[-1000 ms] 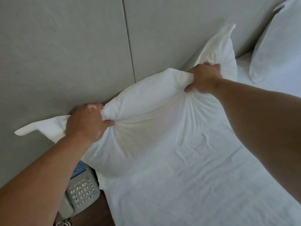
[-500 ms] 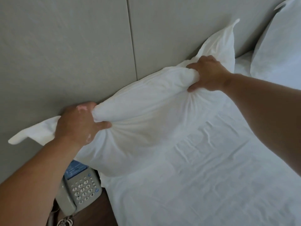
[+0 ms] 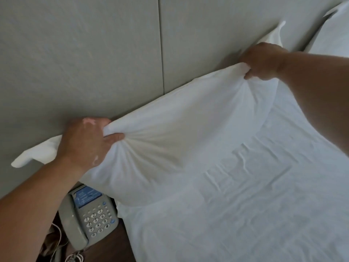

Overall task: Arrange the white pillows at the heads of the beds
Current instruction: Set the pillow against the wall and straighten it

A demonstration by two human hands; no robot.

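While the grey padded headboard (image 3: 94,53) fills the upper half of the view, the bed (image 3: 245,205) is spread below it under a creased white sheet, bare of any cover. Against the foot of the headboard the pillow (image 3: 179,133) is stood on its long edge at the head of the bed, its lower edge sunk into the sheet and its near corner overhanging the side of the mattress. Compared with half a second ago, the pillow has been carried closer to the headboard and pressed flatter along it, and its top edge is now drawn out in a straighter line between the two grips.

A second pillow (image 3: 332,31) is leaned on the headboard at the far right, just beside the first, so this bed is judged close to finished once the first pillow is released and plumped.

The right hand (image 3: 264,61) is clenched on a bunch of fabric at the far top corner, with a loose flap of the case standing up behind it. The left hand (image 3: 85,140) is closed around the gathered fabric at the near end, folds fanning out from the thumb, and an empty tail of the case is left trailing past the wrist.

Below the overhanging corner a grey telephone (image 3: 90,216) is set on a dark wooden bench (image 3: 117,246), clear of the pillow.
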